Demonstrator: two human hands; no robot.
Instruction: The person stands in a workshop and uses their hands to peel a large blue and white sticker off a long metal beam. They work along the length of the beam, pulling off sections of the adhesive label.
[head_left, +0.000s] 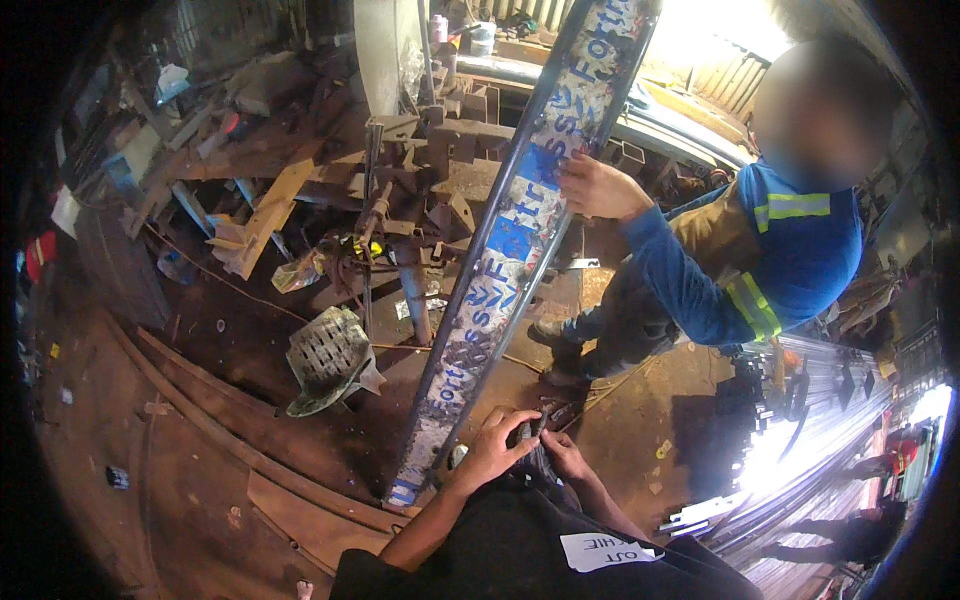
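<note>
A white label [612, 552] is sticking to the wearer's black shirt [450, 550]. Just beyond the shirt, the left hand [492, 446] is curling its thumb and fingers around a small dark item [537, 428], which is sitting between the two hands in front of the body. The right hand [568, 457] is touching the item from the other side; whether it is gripping firmly, I cannot tell. The item's exact kind is too small to make out.

Just past the left hand, a long metal frame [470, 352] with a blue-printed face is slanting up and away to the right. A co-worker's hand [603, 188] is resting on its right rail, and the co-worker [800, 245] is standing right of it in blue. Left of the frame, a slotted plastic piece [328, 358] is lying on the floor [225, 345]. To the right, shiny metal bars [815, 425] are lying bundled. Farther off, a plank [268, 215] is leaning among scrap, and a pale column [383, 60] is standing behind.
</note>
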